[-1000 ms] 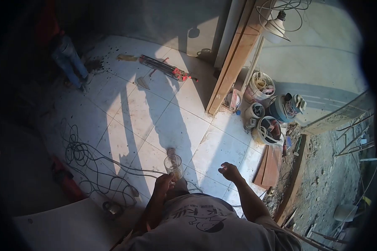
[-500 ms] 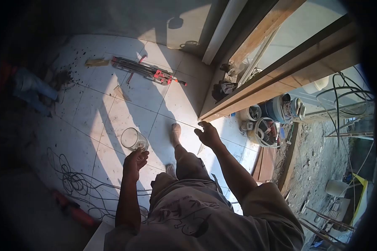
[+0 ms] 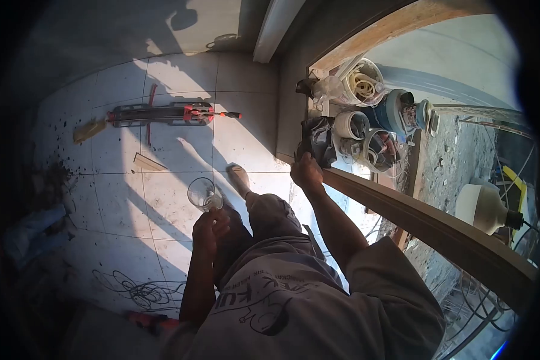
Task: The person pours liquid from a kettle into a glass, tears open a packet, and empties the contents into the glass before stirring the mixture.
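My left hand is closed on a clear glass mug, held low in front of my left leg with its round mouth facing up. The fingers grip it at the side nearest me. My right hand is raised to the wooden door frame, its fingers curled at the edge. Just beyond those fingers a black plastic bag shows in the view. My bare foot stands on the white tiled floor.
A red and black tile cutter lies on the tiles ahead, with a wood scrap nearer me. Coiled cable is at lower left. Beyond the frame stand several buckets and a large bulb lamp.
My right hand has gone from open in the air to the door frame. My view has turned and moved forward, bringing the buckets closer. The mug stays in my left hand.
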`<state>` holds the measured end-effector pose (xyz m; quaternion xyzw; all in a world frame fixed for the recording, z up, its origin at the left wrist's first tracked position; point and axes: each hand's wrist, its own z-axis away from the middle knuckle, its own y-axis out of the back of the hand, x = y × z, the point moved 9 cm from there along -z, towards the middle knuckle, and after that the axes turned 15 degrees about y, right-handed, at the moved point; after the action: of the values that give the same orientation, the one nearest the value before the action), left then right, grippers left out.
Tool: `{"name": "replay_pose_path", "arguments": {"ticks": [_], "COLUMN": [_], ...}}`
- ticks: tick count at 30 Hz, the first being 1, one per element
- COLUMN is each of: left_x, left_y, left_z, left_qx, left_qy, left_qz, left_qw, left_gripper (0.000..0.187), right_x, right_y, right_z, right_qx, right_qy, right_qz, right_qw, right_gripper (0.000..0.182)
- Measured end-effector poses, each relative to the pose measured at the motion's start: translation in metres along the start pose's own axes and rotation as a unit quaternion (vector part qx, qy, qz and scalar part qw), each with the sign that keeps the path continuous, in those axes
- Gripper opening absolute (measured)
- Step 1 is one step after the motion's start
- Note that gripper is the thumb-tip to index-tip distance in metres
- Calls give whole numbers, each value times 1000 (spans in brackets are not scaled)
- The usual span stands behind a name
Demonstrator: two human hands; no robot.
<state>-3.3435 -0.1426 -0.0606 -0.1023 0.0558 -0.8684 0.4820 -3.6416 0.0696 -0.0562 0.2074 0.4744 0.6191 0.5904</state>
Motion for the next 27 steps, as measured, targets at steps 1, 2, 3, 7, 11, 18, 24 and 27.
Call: {"name": "replay_pose_path", "arguments": {"ticks": [1,2,3,7,11,18,24,27], "left_x": [22,47,68,134,178,231,261,259], "left_y": [-12,-25,-36,-57,-77,-102,-120,-130], "left_z": [-3,-5,-10,-37,-57,-61,-64,-68], "left_qx": [0,-4,-9,-19,-15,-5,28,23], "left_qy": [9,-4,-17,-11,21,16,-1,-6], "left_qz": [-17,-27,-40,-146,-227,-397,-404,-395], "left_qw": [1000,1000,999,989,973,917,914,918], "left_gripper": [33,33,33,37,40,40,40,40], "right_x": [6,12,13,18,38,64,57,57], "right_y": [-4,-7,-12,-19,-28,-38,32,49], "right_z": [1,1,2,-3,-20,-42,-41,-43], "right_qx": [-5,-3,-19,-35,-28,42,121,247], "right_qy": [-18,-36,-46,-94,-170,-239,-312,-249], "right_qz": [-4,-13,-17,-31,-34,-65,-163,-157], "right_qw": [1000,999,999,994,984,968,928,923], "right_gripper": [42,42,40,30,25,47,81,82]}}
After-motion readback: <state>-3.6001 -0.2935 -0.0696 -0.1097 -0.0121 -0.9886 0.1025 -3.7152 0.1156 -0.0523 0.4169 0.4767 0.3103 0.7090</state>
